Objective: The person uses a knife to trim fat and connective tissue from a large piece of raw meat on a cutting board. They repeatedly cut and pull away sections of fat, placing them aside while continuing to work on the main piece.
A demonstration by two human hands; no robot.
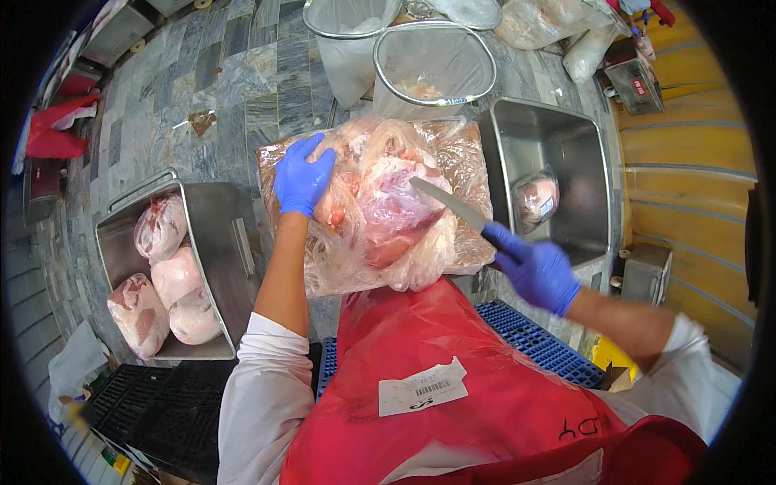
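the left head-worn fisheye faces steeply down past the red apron point(485, 356), near the raw meat point(396, 206), tiled floor point(250, 89) beyond.

Thin blue gloves point(314, 168) cover left hand point(301, 179) and right hand point(537, 273); white fabric sleeves point(265, 388) show beside a red apron point(420, 331) bearing a torn white barcode label point(420, 390) and black lettering point(579, 428).

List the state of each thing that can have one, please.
Left hand: gloved, against plastic wrap
Right hand: gloved, gripping knife
Knife: held, blade over meat
Meat: partly uncovered
Plastic wrap: loose
Left metal bin: holding wrapped pieces
Right metal bin: holding one wrapped piece
Lined bins: open
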